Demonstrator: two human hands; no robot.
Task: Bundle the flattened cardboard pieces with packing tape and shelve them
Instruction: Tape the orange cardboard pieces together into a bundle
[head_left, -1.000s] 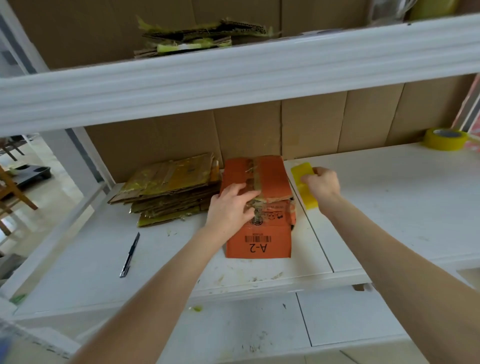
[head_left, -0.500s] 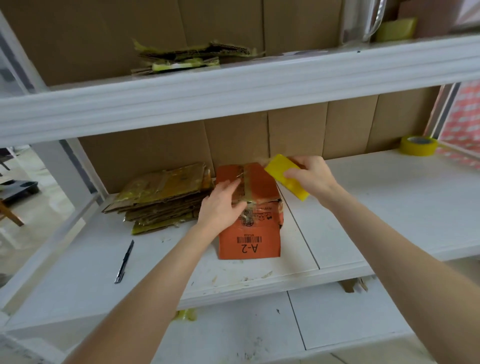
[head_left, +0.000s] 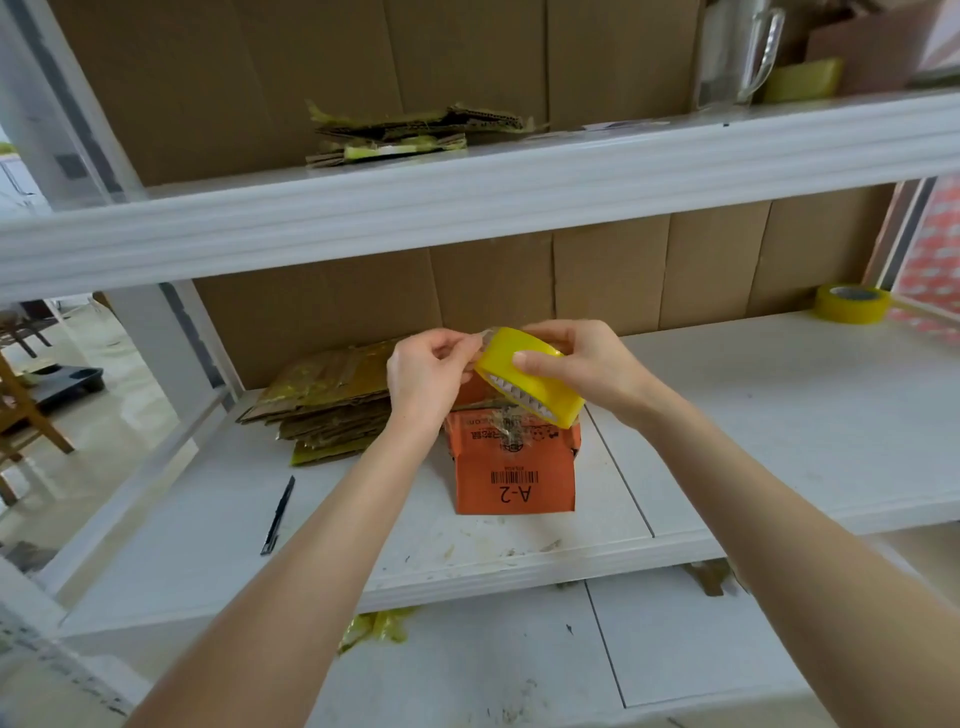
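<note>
Lying nearest, on the low shelf (head_left: 675, 639), are some crumpled yellow scraps (head_left: 374, 626). One step up is the white middle shelf (head_left: 779, 441). A thin black tool (head_left: 278, 514) lies on its left part; I cannot tell if it is a pen or a knife. Beside it to the right, the orange cardboard bundle (head_left: 514, 483) lies flat with "A-2" printed on it and clear tape across its top.

Both hands are up in the air just over the back of that bundle. The right hand (head_left: 587, 369) has its fingers curled round the yellow tape roll (head_left: 530, 387). The left hand (head_left: 426, 374) pinches the loose tape end (head_left: 485, 335) at the top of the roll.

Behind the left hand, a brown cardboard stack (head_left: 327, 410) wrapped in yellow tape lies by the back wall. Far off to the right sits a second tape roll (head_left: 852, 304). Up on the top shelf (head_left: 467, 202) lies another taped cardboard bundle (head_left: 415, 130), and a clear jug (head_left: 737, 52) stands well to its right.
</note>
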